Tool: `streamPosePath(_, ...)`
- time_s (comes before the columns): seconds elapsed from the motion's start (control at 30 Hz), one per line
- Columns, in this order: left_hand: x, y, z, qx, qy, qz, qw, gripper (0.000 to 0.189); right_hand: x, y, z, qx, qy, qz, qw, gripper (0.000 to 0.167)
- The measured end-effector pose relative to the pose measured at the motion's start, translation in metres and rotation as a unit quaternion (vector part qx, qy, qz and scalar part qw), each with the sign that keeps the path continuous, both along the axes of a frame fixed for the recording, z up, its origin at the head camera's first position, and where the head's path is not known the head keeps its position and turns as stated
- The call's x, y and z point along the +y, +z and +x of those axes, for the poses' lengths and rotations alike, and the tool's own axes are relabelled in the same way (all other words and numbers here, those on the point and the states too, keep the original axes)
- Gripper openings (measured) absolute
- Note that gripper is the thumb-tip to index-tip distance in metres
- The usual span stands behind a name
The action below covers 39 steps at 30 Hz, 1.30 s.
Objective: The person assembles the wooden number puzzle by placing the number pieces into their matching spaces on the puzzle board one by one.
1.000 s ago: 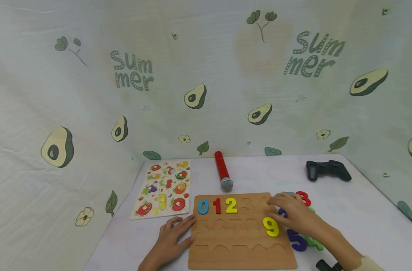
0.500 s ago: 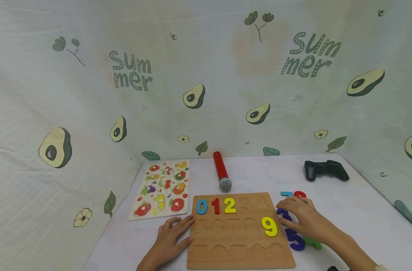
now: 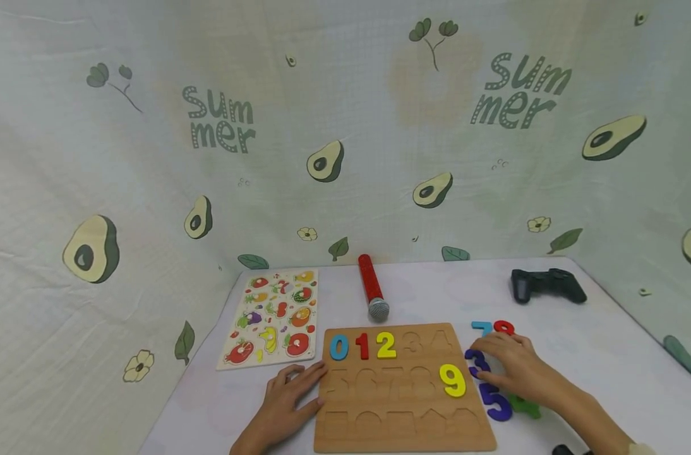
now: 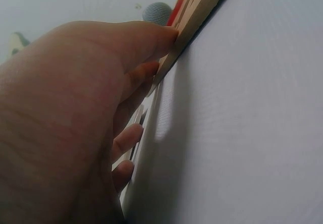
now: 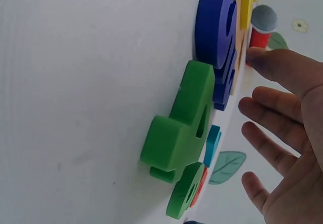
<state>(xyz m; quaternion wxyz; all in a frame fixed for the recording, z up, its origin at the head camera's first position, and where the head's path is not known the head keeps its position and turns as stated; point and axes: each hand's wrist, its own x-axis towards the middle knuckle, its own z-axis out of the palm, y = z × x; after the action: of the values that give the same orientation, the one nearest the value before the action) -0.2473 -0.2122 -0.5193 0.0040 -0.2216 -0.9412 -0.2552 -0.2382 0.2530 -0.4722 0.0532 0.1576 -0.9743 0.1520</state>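
Note:
My left hand (image 3: 283, 404) rests at the left edge of a wooden number puzzle board (image 3: 374, 395); in the left wrist view its thumb (image 4: 151, 40) touches the board's rim. A blue 0 (image 3: 333, 347), red 1 (image 3: 364, 347) and yellow 2 (image 3: 386, 354) sit in the top row, with a yellow 9 (image 3: 460, 384) lower right. Beyond the board's right side, my right hand (image 3: 516, 366) hovers over loose numbers, fingers spread and holding nothing. Close to it are a purple 3 (image 3: 480, 360), purple 5 (image 3: 500, 412), green 4 (image 5: 186, 118), blue 7 (image 3: 482, 325) and red 8 (image 3: 511, 328).
A fruit puzzle board (image 3: 266, 360) lies back left, and a red microphone (image 3: 371, 281) behind the number board. At the back right is a black game controller (image 3: 547, 284). Part of a black object (image 3: 563, 450) shows at the front edge. Another green piece (image 5: 177, 199) lies beside the 4.
My right hand has moved rightward off the board's right edge to over the loose numbers, uncovering the blue 7 and purple 3. My left hand has stayed at the board's left edge.

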Motion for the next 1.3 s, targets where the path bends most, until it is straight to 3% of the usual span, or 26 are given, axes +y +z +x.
streamPosePath(0.6, -0.004, -0.005, -0.001, -0.010, 0.005, -0.002, 0.9999, 0.057, 0.008, -0.006, -0.017, -0.059, 0.009, 0.007, 0.9982, 0.049)
streamPosePath(0.87, -0.002, -0.006, -0.003, -0.009, 0.003, -0.005, 0.9999, 0.057, 0.012, -0.003, -0.020, -0.032, 0.017, 0.024, 0.9991, 0.048)
streamPosePath(1.07, -0.002, -0.008, -0.003, -0.003, 0.002, -0.004, 1.0000, 0.057, 0.014, 0.004, -0.017, 0.014, 0.020, 0.013, 0.9996, 0.046)
streamPosePath(1.3, -0.001, -0.005, -0.001, 0.002, 0.002, -0.004, 1.0000, 0.057, 0.010, 0.010, -0.014, 0.037, 0.018, 0.011, 0.9991, 0.049)
